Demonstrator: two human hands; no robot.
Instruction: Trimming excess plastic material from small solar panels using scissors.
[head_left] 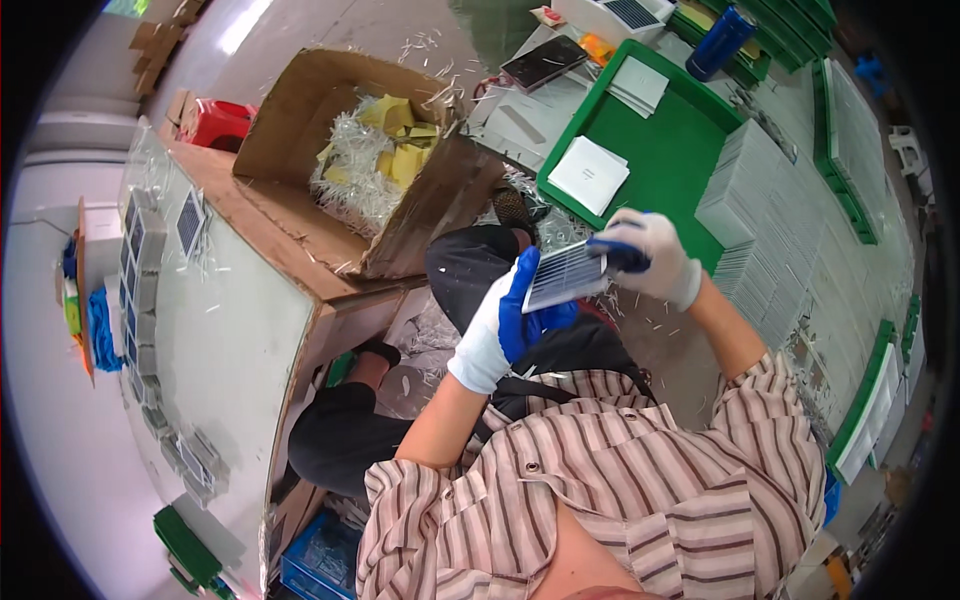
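A small solar panel [566,278] with a dark lined face and a pale edge is tilted above my lap. My left hand [500,325], in a white glove with blue-coated fingers, grips it along its left and lower side. At the panel's right end is my right hand [648,256], gloved the same way, with its fingers curled in. Whether those fingers pinch the panel's edge or a small tool is hidden. Just beyond, a green tray [675,150] holds stacks of white squares [588,174] and rows of upright thin panels [765,225].
A cardboard box [300,120] with white shreds and yellow pieces stands ahead on the left. Beside it, a table [235,330] bears stacked solar panels [145,260]. A phone [543,63] and a blue can [720,43] lie near the tray. White scraps litter the floor.
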